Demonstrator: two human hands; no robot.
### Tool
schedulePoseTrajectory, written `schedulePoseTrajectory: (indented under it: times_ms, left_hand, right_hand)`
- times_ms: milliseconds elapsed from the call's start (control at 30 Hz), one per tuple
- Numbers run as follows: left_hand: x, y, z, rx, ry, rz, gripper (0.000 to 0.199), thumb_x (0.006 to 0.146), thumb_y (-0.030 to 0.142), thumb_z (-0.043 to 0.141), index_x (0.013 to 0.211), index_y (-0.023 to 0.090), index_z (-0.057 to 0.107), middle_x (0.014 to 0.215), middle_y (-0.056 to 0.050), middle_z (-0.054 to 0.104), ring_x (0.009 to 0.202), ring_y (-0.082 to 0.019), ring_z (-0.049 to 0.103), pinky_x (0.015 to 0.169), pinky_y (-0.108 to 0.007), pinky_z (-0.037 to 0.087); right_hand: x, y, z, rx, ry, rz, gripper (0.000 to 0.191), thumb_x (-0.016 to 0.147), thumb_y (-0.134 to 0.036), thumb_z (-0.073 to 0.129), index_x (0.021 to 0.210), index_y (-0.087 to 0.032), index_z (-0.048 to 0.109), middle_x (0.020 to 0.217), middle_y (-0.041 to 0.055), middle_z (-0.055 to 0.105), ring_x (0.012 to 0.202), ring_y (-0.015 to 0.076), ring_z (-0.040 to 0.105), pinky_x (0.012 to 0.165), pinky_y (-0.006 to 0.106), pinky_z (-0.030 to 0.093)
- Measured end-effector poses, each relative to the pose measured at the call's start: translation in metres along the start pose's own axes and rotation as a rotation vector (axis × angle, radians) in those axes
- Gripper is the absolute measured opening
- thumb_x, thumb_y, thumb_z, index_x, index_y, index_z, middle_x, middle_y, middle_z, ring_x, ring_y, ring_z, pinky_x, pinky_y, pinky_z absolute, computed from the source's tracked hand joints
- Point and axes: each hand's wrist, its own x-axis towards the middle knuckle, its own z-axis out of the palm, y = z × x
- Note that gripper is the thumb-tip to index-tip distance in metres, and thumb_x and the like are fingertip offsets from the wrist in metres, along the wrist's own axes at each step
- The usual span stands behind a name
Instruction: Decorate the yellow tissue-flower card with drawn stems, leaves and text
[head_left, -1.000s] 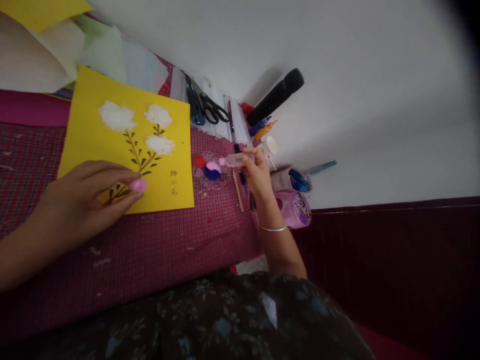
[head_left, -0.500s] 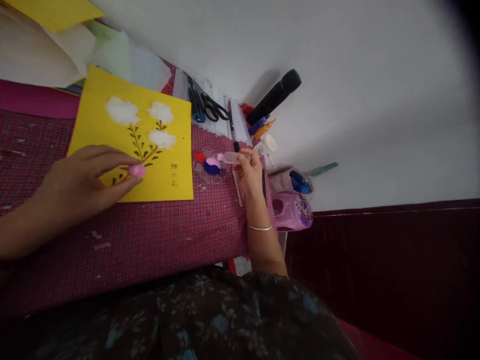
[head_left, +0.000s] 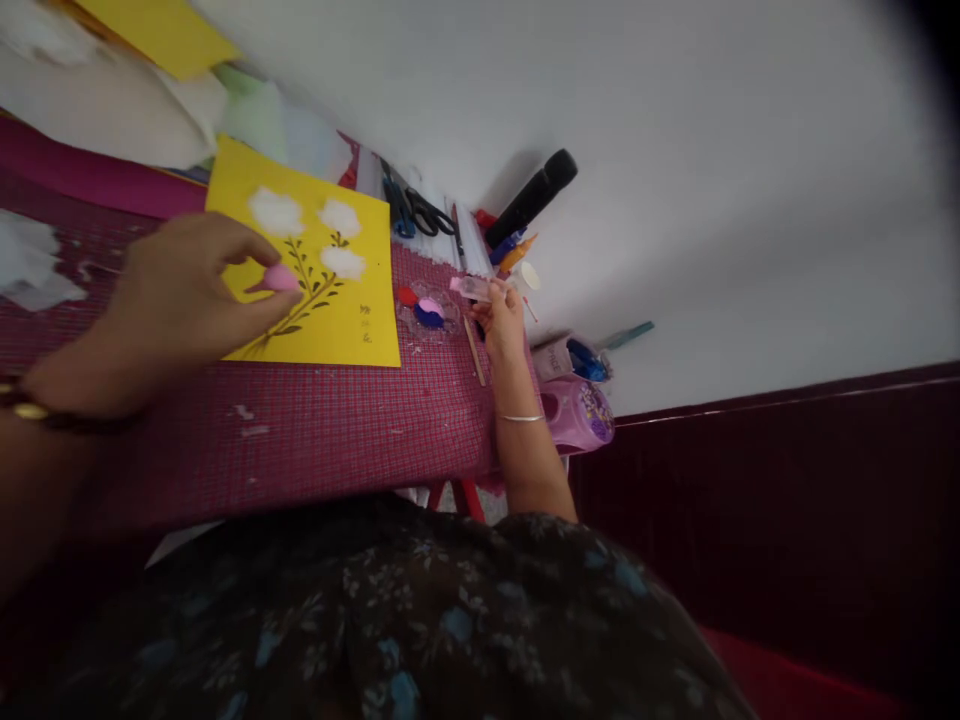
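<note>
Between the thumb and forefinger of my left hand [head_left: 176,300] is a small pink cap [head_left: 280,278] with a pointed tip, held above the yellow sheet [head_left: 379,265]. White fluffy flowers and dark painted stems with leaves cover this sheet, along with a few written characters. My right hand [head_left: 502,318] pinches a small clear bottle with pinkish paint [head_left: 472,288]; its neck points left, lying above the right edge of a clear palette [head_left: 450,322]. Red, pink and blue paint sit in the palette's wells. A flat wooden stick [head_left: 475,352] lies beside my right hand.
Black-handled scissors [head_left: 427,212] lie on white strips at the back. A black cylinder [head_left: 531,198], paint tubes [head_left: 517,252] and a white cup [head_left: 527,277] stand near the wall. A pink container [head_left: 577,415] is at the right. Paper sheets [head_left: 112,105] lie at the left.
The bottle in my right hand has moved up and right, away from the palette's paint. My left hand, still pinching the cap, has risen from the yellow sheet. The view has shifted.
</note>
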Motion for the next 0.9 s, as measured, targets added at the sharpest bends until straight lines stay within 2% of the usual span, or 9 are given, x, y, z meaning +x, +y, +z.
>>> schedulePoseTrajectory:
  times_ms: [33,133,267,400,467,567,633,767,900]
  left_hand:
    - [0.000,0.009,-0.006,-0.018,0.039,-0.022,0.043,0.097,0.051,0.046,0.108,0.013,0.064,0.115,-0.010,0.066,0.113,-0.027,0.061,0.102,-0.040,0.046]
    - [0.000,0.021,-0.013,-0.053,0.064,0.088,0.046,0.099,0.049,0.044,0.107,0.010,0.068,0.111,-0.012,0.069,0.109,-0.024,0.062,0.098,-0.035,0.047]
    - [-0.001,0.016,-0.004,-0.100,0.107,0.165,0.042,0.099,0.043,0.044,0.104,0.010,0.069,0.109,-0.013,0.069,0.105,-0.022,0.060,0.095,-0.033,0.046]
    - [0.001,0.013,0.005,-0.085,0.121,0.214,0.029,0.095,0.037,0.051,0.090,0.013,0.067,0.099,-0.012,0.068,0.099,-0.022,0.058,0.091,-0.034,0.045]
    - [0.001,0.013,0.006,-0.059,0.112,0.236,0.028,0.096,0.035,0.049,0.090,0.013,0.065,0.099,-0.011,0.067,0.098,-0.022,0.058,0.090,-0.033,0.044]
    - [-0.002,0.016,0.007,-0.052,0.094,0.245,0.028,0.098,0.033,0.046,0.092,0.012,0.064,0.099,-0.011,0.067,0.099,-0.021,0.056,0.091,-0.034,0.043]
    - [-0.005,0.019,0.009,-0.081,0.054,0.231,0.028,0.098,0.034,0.046,0.092,0.013,0.064,0.099,-0.010,0.066,0.099,-0.021,0.056,0.091,-0.034,0.043]
    - [-0.006,0.027,0.014,-0.153,-0.055,0.183,0.024,0.094,0.036,0.050,0.089,0.016,0.064,0.095,-0.007,0.067,0.093,-0.020,0.057,0.086,-0.034,0.043]
    - [0.013,0.034,0.021,-0.145,-0.146,0.323,0.020,0.088,0.033,0.049,0.083,0.018,0.062,0.090,-0.007,0.066,0.091,-0.023,0.059,0.087,-0.036,0.044]
  right_hand:
    - [0.001,-0.005,0.002,0.008,0.011,0.028,0.020,0.090,-0.041,0.058,0.101,-0.025,0.054,0.075,-0.0082,0.061,0.060,0.0060,0.055,0.066,0.025,0.050]
    - [0.002,-0.021,0.009,0.016,0.026,0.123,0.021,0.095,-0.041,0.052,0.087,-0.022,0.053,0.062,-0.0092,0.059,0.056,0.0041,0.052,0.062,0.023,0.046]
    - [0.000,-0.033,0.018,0.008,0.000,0.208,0.035,0.099,-0.047,0.045,0.079,-0.019,0.054,0.054,-0.0058,0.057,0.053,0.0057,0.051,0.055,0.022,0.042]
    - [-0.006,-0.038,0.022,0.091,-0.054,0.268,0.037,0.101,-0.045,0.042,0.078,-0.019,0.055,0.054,-0.0017,0.058,0.050,0.0084,0.047,0.047,0.021,0.039]
    - [-0.010,-0.040,0.021,0.135,-0.070,0.275,0.038,0.101,-0.046,0.039,0.078,-0.020,0.055,0.055,-0.0016,0.056,0.049,0.0085,0.044,0.046,0.021,0.037]
    - [-0.015,-0.040,0.018,0.178,-0.108,0.237,0.037,0.099,-0.049,0.042,0.082,-0.020,0.058,0.057,-0.0029,0.054,0.049,0.0081,0.040,0.047,0.022,0.036]
    - [-0.016,-0.037,0.015,0.175,-0.189,0.177,0.037,0.096,-0.051,0.043,0.088,-0.020,0.061,0.058,-0.0047,0.052,0.049,0.0072,0.037,0.050,0.023,0.036]
    - [-0.010,-0.025,0.014,0.019,-0.311,0.051,0.058,0.097,-0.055,0.021,0.095,-0.017,0.064,0.057,-0.0078,0.046,0.050,0.0033,0.031,0.057,0.027,0.035]
    - [0.000,-0.012,0.015,-0.049,-0.247,-0.058,0.049,0.089,-0.064,0.043,0.107,-0.023,0.060,0.066,-0.0040,0.053,0.052,0.0095,0.036,0.051,0.027,0.036]
